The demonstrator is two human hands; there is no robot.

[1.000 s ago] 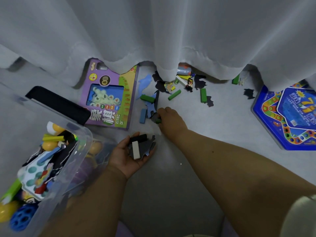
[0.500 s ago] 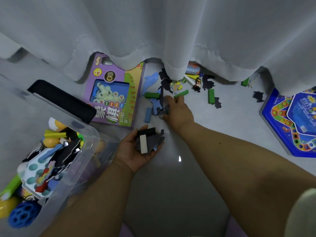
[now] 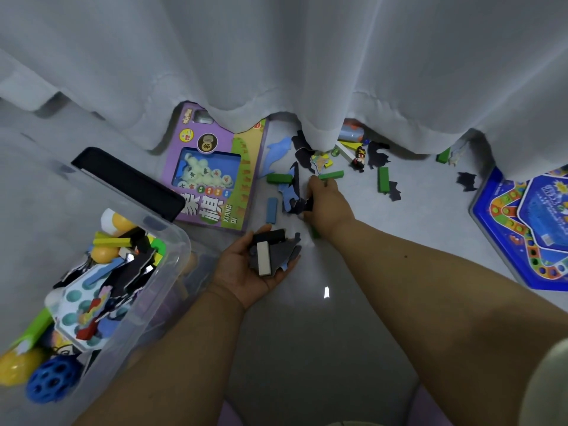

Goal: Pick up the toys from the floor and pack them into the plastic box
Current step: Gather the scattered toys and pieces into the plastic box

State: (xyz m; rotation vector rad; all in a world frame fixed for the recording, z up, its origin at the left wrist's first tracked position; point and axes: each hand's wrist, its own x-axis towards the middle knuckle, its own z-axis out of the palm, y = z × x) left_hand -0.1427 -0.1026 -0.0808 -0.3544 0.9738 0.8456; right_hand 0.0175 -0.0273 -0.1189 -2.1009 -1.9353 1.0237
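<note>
Toys lie scattered on the grey floor (image 3: pixel 353 348) at the foot of a white curtain (image 3: pixel 276 56): green wooden blocks (image 3: pixel 383 179), a blue wooden block (image 3: pixel 271 206), a light blue dolphin cut-out (image 3: pixel 276 153), dark flat puzzle pieces (image 3: pixel 467 181) and a small red and black figure (image 3: pixel 359 158). The clear plastic box (image 3: pixel 159 272) stands at the lower left, already holding many toys, among them a yellow ball (image 3: pixel 104 254) and a blue ball with holes (image 3: pixel 50 382); a black lid (image 3: pixel 129 182) rests at its far edge.

The left hand (image 3: pixel 249 272) is turned palm up, just right of the box, with fingers loosely cupped around a small pile of dark flat pieces (image 3: pixel 282 252) and a white block (image 3: pixel 264 259). The right hand (image 3: pixel 327 204) reaches forward to the floor, and its curled fingers grip a dark puzzle piece (image 3: pixel 302 206) beside the blue shapes; a green block shows partly under its wrist.

A purple chess game box (image 3: pixel 221 167) lies flat between the plastic box and the scattered toys, partly under the curtain. A blue hexagonal board game (image 3: pixel 522 229) lies at the right edge.
</note>
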